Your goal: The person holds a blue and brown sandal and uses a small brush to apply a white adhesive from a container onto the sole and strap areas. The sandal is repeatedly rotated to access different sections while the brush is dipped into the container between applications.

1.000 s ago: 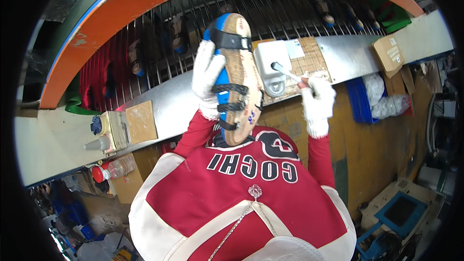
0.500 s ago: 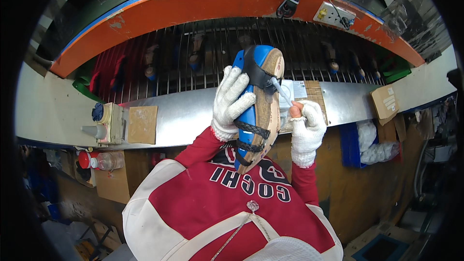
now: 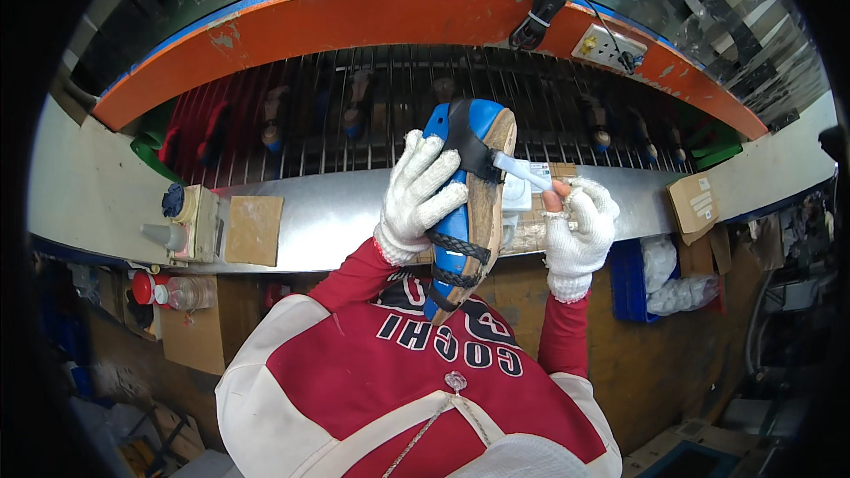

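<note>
A sandal [image 3: 483, 212] with black straps, some of them braided, is fitted on a blue shoe last [image 3: 485, 112]. It is tipped on its side so its tan sole faces right. My left hand [image 3: 414, 199], in a white knitted glove, holds it from the left with the fingers along the last. My right hand [image 3: 582, 235], also gloved but with bare fingertips showing, pinches a small white brush [image 3: 531, 173]. The brush's far end touches the sandal where a wide black strap meets the sole edge; its bristles are hidden.
Behind a metal ledge [image 3: 332, 212] runs a rack of rods [image 3: 310, 142] carrying several other shoes, below an orange beam [image 3: 354, 18]. A pot [image 3: 189, 208] and a cardboard piece [image 3: 254, 230] lie left. A carton [image 3: 693, 206] and a blue bin [image 3: 630, 279] stand right.
My right hand has shifted a little to the right, and the brush lies flatter. The sandal has turned slightly, showing less of its sole. My left hand keeps its hold.
</note>
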Demonstrator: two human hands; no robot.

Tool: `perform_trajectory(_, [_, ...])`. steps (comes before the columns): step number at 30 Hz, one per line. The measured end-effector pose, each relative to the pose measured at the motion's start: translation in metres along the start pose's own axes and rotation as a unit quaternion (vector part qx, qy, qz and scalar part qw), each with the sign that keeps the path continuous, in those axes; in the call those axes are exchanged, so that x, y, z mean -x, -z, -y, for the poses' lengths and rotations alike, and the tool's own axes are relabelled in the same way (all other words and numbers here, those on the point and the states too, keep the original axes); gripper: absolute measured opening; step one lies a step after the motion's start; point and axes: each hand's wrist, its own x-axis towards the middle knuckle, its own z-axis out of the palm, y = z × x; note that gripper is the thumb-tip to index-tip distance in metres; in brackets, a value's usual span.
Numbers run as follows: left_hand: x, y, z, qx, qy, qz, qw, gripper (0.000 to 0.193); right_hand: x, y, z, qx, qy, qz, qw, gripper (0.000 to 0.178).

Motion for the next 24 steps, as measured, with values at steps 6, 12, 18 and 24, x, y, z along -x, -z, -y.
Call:
perform_trajectory(6, [-0.001,0.004,0.0,-0.006,-0.001,0.011,1.0,0.054,0.002,0.008,-0.003,0.01,0.027,0.036,0.999,0.025])
perform_trajectory(12, [-0.002,0.008,0.004,-0.008,-0.007,0.02,1.0,0.056,-0.003,0.015,-0.003,0.0,0.065,0.088,0.994,0.023])
perform_trajectory(18, [-0.004,0.006,0.008,0.009,-0.001,0.004,1.0,0.052,0.0,0.004,-0.009,-0.064,-0.021,0.027,0.997,0.019])
perform_trajectory(24, [-0.006,0.008,0.011,-0.018,-0.009,0.001,1.0,0.052,0.023,0.015,-0.001,-0.197,-0.12,0.129,0.965,0.016])
